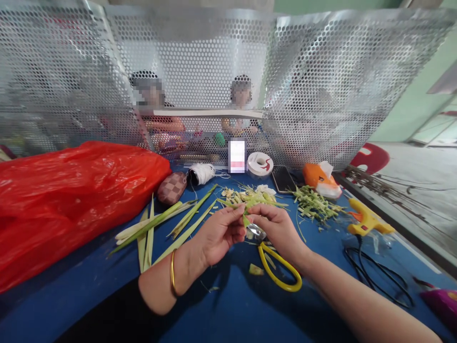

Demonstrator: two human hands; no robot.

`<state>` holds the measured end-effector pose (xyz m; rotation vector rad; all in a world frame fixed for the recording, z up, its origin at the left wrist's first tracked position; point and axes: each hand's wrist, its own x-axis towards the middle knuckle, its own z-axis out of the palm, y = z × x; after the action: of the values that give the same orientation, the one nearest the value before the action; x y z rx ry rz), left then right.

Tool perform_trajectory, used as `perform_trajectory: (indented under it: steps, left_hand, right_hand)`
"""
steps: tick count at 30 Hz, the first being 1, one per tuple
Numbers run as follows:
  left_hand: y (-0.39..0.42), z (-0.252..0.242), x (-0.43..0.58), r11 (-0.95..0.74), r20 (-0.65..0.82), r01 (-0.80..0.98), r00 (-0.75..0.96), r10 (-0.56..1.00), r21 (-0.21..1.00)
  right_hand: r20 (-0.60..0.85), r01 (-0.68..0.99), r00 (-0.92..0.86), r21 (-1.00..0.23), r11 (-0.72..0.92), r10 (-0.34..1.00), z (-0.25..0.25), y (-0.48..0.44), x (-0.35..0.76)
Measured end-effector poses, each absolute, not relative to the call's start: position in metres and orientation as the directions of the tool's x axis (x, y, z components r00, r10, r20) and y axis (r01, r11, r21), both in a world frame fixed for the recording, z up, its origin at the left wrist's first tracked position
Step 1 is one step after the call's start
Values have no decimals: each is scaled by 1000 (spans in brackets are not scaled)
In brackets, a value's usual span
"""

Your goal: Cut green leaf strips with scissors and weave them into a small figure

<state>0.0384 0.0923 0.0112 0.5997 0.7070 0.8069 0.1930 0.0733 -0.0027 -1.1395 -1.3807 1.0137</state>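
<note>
My left hand [219,233] and my right hand [276,226] meet above the blue table [221,309], both pinched on a thin green leaf strip [246,220]. The right hand also seems to grip a small shiny metal piece [256,232]; what it is I cannot make out. Yellow-handled scissors [280,269] lie on the table just under my right wrist. Long green leaf strips [167,224] lie to the left of my hands. A small cut leaf bit [256,270] sits beside the scissors.
A big red plastic bag [67,200] fills the left. Leaf trimmings [314,204], a yellow glue gun [367,220] with black cord [374,271], white thread spool [202,173], tape roll [260,164], phone [283,179], checkered pouch [172,187]. Two people sit behind a perforated metal screen [321,85].
</note>
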Motion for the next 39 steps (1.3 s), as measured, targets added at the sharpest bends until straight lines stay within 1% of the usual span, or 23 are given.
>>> perform_trajectory:
  steps: [3,6,9,10,13,15,16,18,20,22,26,29,33,35,39]
  left_hand:
    - [91,9,40,530,-287,-428,512,809,732]
    - [89,11,39,454,-250,-364,487,837,813]
    - [87,20,37,381,-211,-289,482,850,878]
    - [87,23,35,364,-190,-283,495,848,887]
    - [85,31,33,354,-166,-282,524,836,892]
    - [84,34,32,359,-175,-277,520,836,891]
    - [84,35,33,356,-175,-279,513,840,892]
    - [83,36,35,328,-157,-293,483,861,898]
    - [82,35,37,292,-138,-305,438,888,906]
    - [82,33,39,268,-133,-310,395,909,912]
    - [80,28,43,258,-150,-311,332,931,914]
    - [79,26,44,235,-160,-292,260,952,927]
    - [81,24,46,160,-118,-250,175,977,955]
    - [82,21,46,133,-98,-242,151,984,961]
    - [82,15,46,119,-83,-270,142,986,955]
  right_hand:
    - [201,101,-41,-974,204,979,-4,73,193]
    - [173,77,-100,-980,181,980,-1,76,196]
    - [187,147,-105,-968,201,977,5,82,208]
    - [209,175,-58,-961,216,976,8,84,213]
    - [288,242,199,-941,238,937,15,88,228]
    - [335,298,272,-921,252,902,20,86,232]
    - [357,340,266,-904,260,895,23,83,231]
    - [390,437,195,-856,276,900,27,77,226]
    - [376,516,95,-810,278,922,30,69,218]
    - [337,567,34,-782,260,941,31,64,210]
    - [285,623,6,-751,219,958,26,60,203]
    - [280,650,13,-732,204,960,23,58,201]
    - [356,776,-27,-581,244,934,24,53,199]
    - [395,788,-80,-538,301,915,24,51,198]
    - [439,724,-172,-551,415,882,24,46,193]
